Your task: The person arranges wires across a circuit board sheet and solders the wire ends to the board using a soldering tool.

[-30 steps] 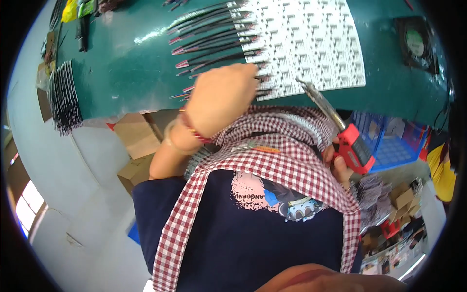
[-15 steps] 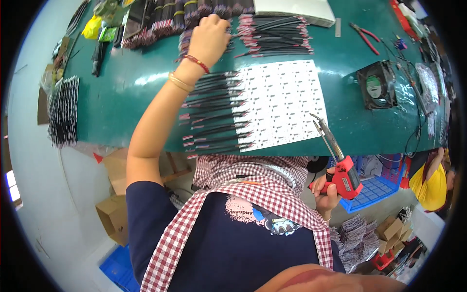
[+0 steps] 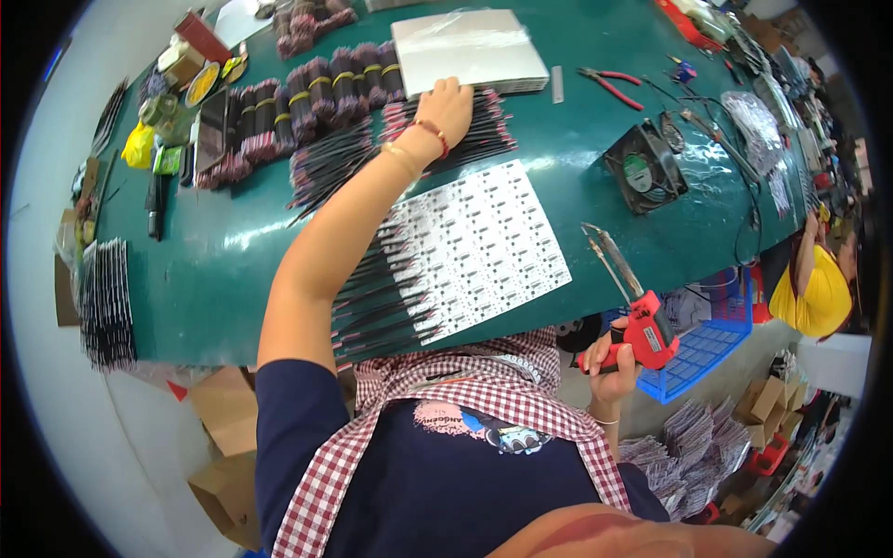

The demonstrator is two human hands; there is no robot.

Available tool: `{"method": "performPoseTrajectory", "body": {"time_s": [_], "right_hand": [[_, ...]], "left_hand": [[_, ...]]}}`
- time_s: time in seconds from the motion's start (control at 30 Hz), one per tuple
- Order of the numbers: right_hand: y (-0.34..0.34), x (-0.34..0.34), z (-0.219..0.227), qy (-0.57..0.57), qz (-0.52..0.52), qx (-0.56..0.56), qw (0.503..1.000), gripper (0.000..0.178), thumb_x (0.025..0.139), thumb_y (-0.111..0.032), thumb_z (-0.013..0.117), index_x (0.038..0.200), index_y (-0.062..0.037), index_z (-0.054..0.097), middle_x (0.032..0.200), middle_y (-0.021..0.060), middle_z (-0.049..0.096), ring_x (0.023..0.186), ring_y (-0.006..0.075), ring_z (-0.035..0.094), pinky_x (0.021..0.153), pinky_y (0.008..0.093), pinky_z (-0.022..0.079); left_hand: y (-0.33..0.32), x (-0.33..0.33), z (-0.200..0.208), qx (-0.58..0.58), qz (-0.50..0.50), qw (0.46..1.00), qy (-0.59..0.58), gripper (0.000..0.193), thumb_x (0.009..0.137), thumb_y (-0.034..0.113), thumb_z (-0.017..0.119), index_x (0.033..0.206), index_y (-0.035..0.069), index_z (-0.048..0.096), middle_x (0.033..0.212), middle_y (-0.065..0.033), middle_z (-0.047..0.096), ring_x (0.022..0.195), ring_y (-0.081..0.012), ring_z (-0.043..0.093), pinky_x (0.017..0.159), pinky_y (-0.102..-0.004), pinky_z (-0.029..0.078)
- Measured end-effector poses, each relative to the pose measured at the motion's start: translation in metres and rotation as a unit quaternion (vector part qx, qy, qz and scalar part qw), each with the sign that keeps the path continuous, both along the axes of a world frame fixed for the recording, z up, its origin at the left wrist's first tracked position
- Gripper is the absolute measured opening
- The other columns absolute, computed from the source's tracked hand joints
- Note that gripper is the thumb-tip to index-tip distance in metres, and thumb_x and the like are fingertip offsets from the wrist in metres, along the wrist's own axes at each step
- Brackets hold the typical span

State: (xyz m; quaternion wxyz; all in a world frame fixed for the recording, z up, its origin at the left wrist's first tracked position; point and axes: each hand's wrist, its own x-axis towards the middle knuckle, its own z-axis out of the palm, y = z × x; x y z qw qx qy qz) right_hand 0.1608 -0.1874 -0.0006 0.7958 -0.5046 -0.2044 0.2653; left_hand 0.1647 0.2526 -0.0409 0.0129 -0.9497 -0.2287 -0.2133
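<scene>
1. The loose heap of thin black-and-red wires point(image 3: 484, 130) lies at the far side of the tabletop, just in front of the flat stack of white sheets point(image 3: 470, 51). Your left hand point(image 3: 446, 107) rests on that heap with fingers curled down into it; whether they have pinched any strands I cannot tell.
2. Judging from how tangled the heap looks, close your fingers on a few strands near their ends and lift straight up, so the neighbours stay put.
3. Your right hand point(image 3: 609, 358) is wrapped tight around the grip of the red soldering gun point(image 3: 637, 312), held off the near edge with its metal tip pointing up and away. Keep that tip clear of your left forearm, which reaches across the work.
4. Under that forearm lies the white panel of small circuit boards point(image 3: 484, 246), with wires point(image 3: 377, 298) already fanned out along its left edge. Avoid dragging your arm over them.
5. Further out on the green tabletop point(image 3: 205, 270): banded wire bundles point(image 3: 307, 98) to the left, a small black fan point(image 3: 642, 167) and red-handled pliers point(image 3: 605, 82) to the right.
6. Around you: cardboard boxes point(image 3: 223, 409) by the floor on the left, a blue crate point(image 3: 712, 339) on the right, and another person in yellow point(image 3: 819, 288) at the far right.
</scene>
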Motion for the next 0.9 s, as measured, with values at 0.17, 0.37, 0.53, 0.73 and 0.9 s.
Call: {"method": "performPoseTrajectory", "body": {"time_s": [0.17,0.37,0.53,0.73,0.9], "right_hand": [[0.007,0.009,-0.004,0.006,-0.007,-0.003,1.000,0.036,0.091,-0.024,0.050,0.114,0.0030,0.044,0.061,0.0071,0.049,0.042,0.0120,0.042,0.043,0.0272,0.040],[0.009,0.006,0.001,0.027,-0.037,0.038,0.998,0.034,0.090,-0.020,0.053,0.113,0.0042,0.046,0.059,0.0078,0.050,0.041,0.0127,0.044,0.043,0.0275,0.042],[0.017,0.006,0.004,0.041,-0.035,0.054,0.997,0.035,0.089,-0.019,0.055,0.113,0.0048,0.047,0.059,0.0079,0.050,0.042,0.0136,0.046,0.043,0.0278,0.042],[0.022,0.006,0.006,0.032,-0.020,0.051,0.998,0.034,0.088,-0.019,0.056,0.112,0.0042,0.048,0.059,0.0080,0.051,0.041,0.0137,0.046,0.042,0.0282,0.042],[0.027,0.015,0.011,0.017,-0.018,0.040,0.999,0.033,0.090,-0.020,0.052,0.112,0.0037,0.048,0.059,0.0078,0.050,0.040,0.0132,0.044,0.042,0.0273,0.040]], "left_hand": [[0.013,-0.009,-0.015,-0.037,0.008,0.999,-0.018,0.017,0.083,0.011,0.050,0.097,0.001,0.048,0.093,-0.0184,0.055,0.093,-0.0371,0.053,0.076,-0.0484,0.045],[0.012,-0.012,0.023,-0.163,-0.006,0.980,-0.111,0.013,0.084,0.007,0.047,0.095,0.001,0.046,0.085,-0.0256,0.056,0.080,-0.0446,0.057,0.071,-0.0497,0.047],[-0.008,-0.030,0.083,-0.142,0.069,0.876,-0.455,0.018,0.089,0.016,0.051,0.090,-0.002,0.051,0.072,-0.0227,0.055,0.062,-0.0349,0.057,0.056,-0.0418,0.043],[-0.044,-0.100,0.020,-0.299,-0.016,0.780,-0.550,0.021,0.097,0.020,0.048,0.086,0.003,0.046,0.065,0.0026,0.043,0.057,-0.0070,0.039,0.050,-0.0242,0.034],[-0.067,-0.118,0.085,-0.519,-0.003,0.666,-0.536,0.021,0.097,0.022,0.049,0.081,0.011,0.045,0.062,0.0054,0.038,0.051,-0.0016,0.033,0.042,-0.0190,0.025]]}}
